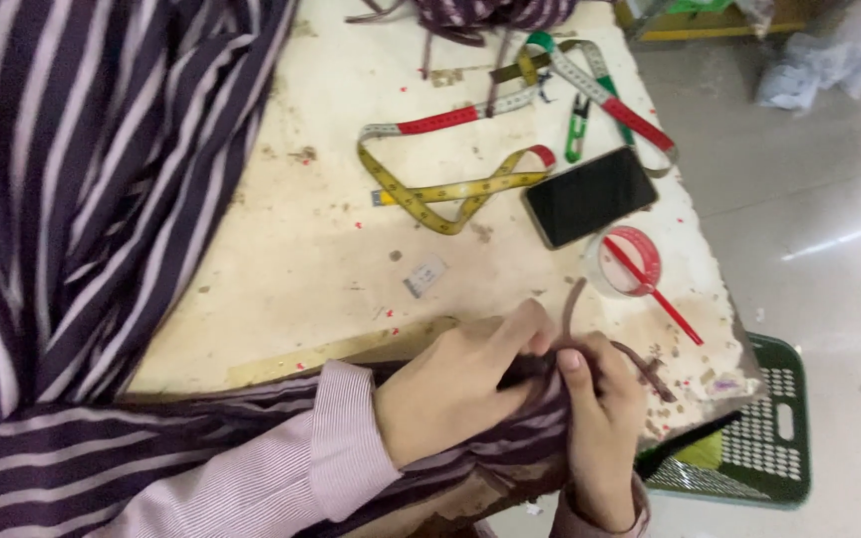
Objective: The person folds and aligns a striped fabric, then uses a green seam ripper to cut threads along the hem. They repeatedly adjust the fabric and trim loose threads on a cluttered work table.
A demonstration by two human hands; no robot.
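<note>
Head view, 1 frame. Landmark: the black phone (590, 195), lying face up toward the right edge of the worn cream table (301, 239). Both hands work below the phone, at the table's near edge. The left hand (455, 384) lies knuckles up, fingers bunched and pressed down onto the striped purple-and-white fabric (102, 199), thumb and forefinger closed together on a thin dark strap (572, 304) of the same cloth; it looks pinned there so the end holds steady. The right hand (600, 428) comes up from below the phone with the wrist bent, thumb on top, pinching the same strap just beside the left fingertips; 1 loop rises toward the phone and a loose tail trails right. Both hands are clamped on the strap and touching each other. The bulk of the fabric drapes well left of the phone. A yellow tape measure (450, 189) coils just left of the phone, green thread snips (577, 128) sit above it, and a clear tape roll (622, 261) with a red stick lies just below it. A green basket (769, 438) stands on the floor below and right of the phone.
</note>
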